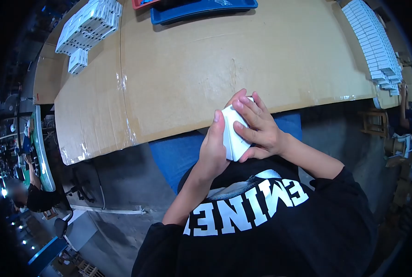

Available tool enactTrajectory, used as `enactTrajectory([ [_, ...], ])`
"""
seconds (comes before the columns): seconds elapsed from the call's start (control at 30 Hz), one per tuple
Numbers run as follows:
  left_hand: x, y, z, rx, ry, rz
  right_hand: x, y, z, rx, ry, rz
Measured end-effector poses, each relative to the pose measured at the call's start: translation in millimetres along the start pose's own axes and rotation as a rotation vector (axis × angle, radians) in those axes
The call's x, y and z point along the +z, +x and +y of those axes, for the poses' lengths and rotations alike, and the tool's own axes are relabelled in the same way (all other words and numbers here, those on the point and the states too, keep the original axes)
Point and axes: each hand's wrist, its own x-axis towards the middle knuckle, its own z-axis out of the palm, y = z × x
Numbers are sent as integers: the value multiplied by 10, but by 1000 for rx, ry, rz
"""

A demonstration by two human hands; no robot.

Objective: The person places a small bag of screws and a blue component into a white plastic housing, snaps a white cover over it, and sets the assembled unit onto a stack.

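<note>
White boxes stand piled on the counter's far left, a long white stack edges its right end, and a blue tray sits at the back. Just off the near edge, a white object is clasped between left hand and right hand, the right fingers partly hiding it. Brown cardboard tops the counter; another person is off left.

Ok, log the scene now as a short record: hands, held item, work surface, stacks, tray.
left hand: bare left hand, gripping the item's left side
right hand: bare right hand, fingers across the item's right side
held item: white, flat-sided item, partly hidden by fingers
surface: brown cardboard-covered table
left stack: white, box-shaped pieces
right stack: small white boxes, in rows
tray: blue plastic tray, far side, partly cropped
</note>
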Motion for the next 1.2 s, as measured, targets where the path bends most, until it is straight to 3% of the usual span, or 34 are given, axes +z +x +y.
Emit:
enactTrajectory([
  [0.3,142,-79,64,-12,186,3,63,-115,-17,-78,2,62],
  [0.4,30,-31,88,128,83,-126,-51,44,-38,-114,-70,81],
  [0.47,-110,-35,172,65,397,-5,-226,164,-60,-12,78,-130],
  [0.53,-181,-38,233,71,306,46,-331,237,-80,59,97,-182],
  [0.6,-190,-23,297,141,399,109,-264,329,-96,205,266,322],
  [0.63,-133,-9,304,215,352,149,-285,467,-252,413,384,430],
  [0.67,-164,-22,299,205,356,143,-280,418,-240,420,381,440],
  [0.73,-256,-33,309,325,432,107,-298,348,-221,644,934,264],
  [0.8,-267,-32,326,322,418,48,-290,354,-302,682,961,390],
  [1.07,-221,-63,446,296,584,-168,-509,337,-185,591,1082,135],
  [1.2,-154,-70,374,282,508,-99,-543,338,-180,545,886,35],
])
